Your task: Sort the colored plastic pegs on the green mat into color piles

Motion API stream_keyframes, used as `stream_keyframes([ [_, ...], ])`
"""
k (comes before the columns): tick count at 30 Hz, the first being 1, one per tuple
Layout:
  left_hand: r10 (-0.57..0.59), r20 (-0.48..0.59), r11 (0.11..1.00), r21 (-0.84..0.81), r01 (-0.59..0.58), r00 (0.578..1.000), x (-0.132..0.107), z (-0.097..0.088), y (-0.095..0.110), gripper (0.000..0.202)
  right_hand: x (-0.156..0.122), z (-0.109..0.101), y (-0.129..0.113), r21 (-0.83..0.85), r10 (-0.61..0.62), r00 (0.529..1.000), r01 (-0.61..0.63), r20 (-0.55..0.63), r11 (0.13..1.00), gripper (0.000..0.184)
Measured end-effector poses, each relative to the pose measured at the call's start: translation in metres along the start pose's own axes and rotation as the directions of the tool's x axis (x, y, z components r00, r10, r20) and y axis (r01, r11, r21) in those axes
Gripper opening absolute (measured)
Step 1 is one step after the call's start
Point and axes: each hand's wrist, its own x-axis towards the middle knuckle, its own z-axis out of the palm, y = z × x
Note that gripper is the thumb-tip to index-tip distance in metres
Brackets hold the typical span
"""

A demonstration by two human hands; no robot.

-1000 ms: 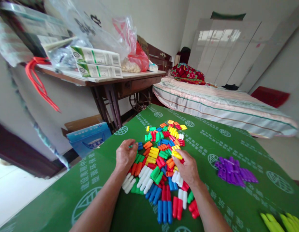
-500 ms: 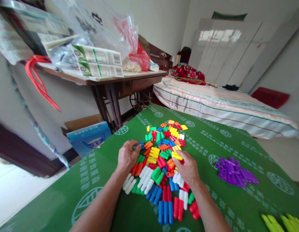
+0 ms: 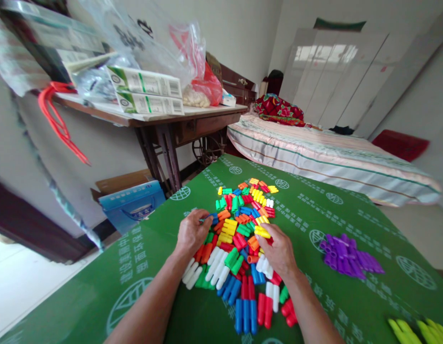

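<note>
A heap of colourful bullet-shaped plastic building pieces, several of them joined side by side, covers the middle of the green table (image 3: 153,267). At the heap's left edge, my left hand (image 3: 193,234) pinches a blue plastic piece (image 3: 213,219) between thumb and fingers. That piece touches or nearly touches an orange piece (image 3: 223,214). My right hand (image 3: 279,249) is on the heap's right side, its thumb and fingers closed at a yellow plastic piece (image 3: 262,231). Beneath this hand lie white pieces (image 3: 264,265). Between both hands lies a yellow group (image 3: 227,231).
Purple pieces (image 3: 350,257) form a separate pile on the right, with yellow-green pieces (image 3: 404,330) at the lower right corner. Beyond the table are a bed (image 3: 314,157) and a sewing-machine table (image 3: 193,117) bearing boxes and bags. A blue box (image 3: 133,203) stands left.
My left hand has shifted slightly right with the blue piece, and the orange piece beside it has moved right too. My right hand stays almost in place.
</note>
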Motion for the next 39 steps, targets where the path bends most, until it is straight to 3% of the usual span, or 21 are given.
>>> stream_keyframes([
  [9,0.021,0.009,1.000,0.016,-0.021,1.000,-0.0003,0.0002,0.0007,0.029,0.0003,-0.0011,-0.0027,-0.008,-0.020,0.999,0.020,-0.026,1.000,0.027],
  [23,0.057,0.034,0.998,0.016,-0.058,0.998,-0.0011,0.0014,-0.0012,0.029,-0.0011,-0.0011,-0.0008,-0.027,0.011,1.000,-0.010,0.025,1.000,0.027],
  [39,0.009,0.065,1.000,0.011,-0.010,0.998,-0.0023,0.0016,0.0020,0.031,-0.0024,-0.0001,0.0010,-0.026,0.004,1.000,-0.004,0.024,1.000,0.026],
])
